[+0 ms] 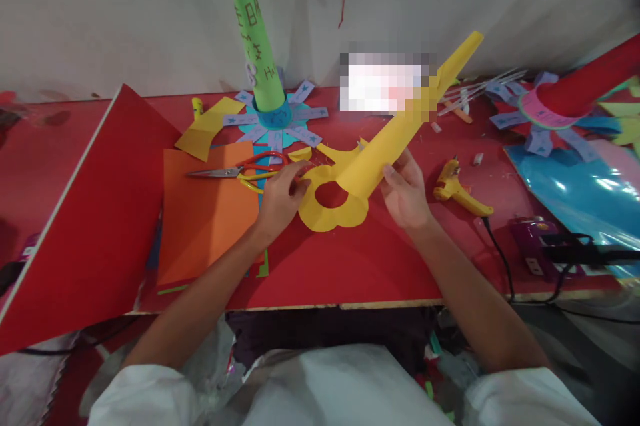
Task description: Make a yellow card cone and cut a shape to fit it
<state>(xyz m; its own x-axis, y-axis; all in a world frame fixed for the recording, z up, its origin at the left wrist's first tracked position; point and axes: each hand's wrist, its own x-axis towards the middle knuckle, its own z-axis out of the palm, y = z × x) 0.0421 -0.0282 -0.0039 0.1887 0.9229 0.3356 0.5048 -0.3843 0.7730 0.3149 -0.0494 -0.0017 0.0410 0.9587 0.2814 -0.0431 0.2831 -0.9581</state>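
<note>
My right hand (407,194) is closed around the lower part of a yellow paper cone (383,149), which leans up to the right. The cone's wide end meets a yellow flower-shaped paper ring (325,218) with a round hole in it. My left hand (284,194) pinches the left edge of this ring between thumb and fingers. Scissors (227,173) with red and yellow handles lie just beyond my left hand, over a stack of orange paper (205,213). Yellow paper scraps (340,156) lie behind the ring.
A green paper cone (257,46) with a purple-petalled base stands at the back. To the right are a yellow glue gun (463,194), a purple power box (535,239) and a red cone (600,83). A red board (95,213) slants up on the left.
</note>
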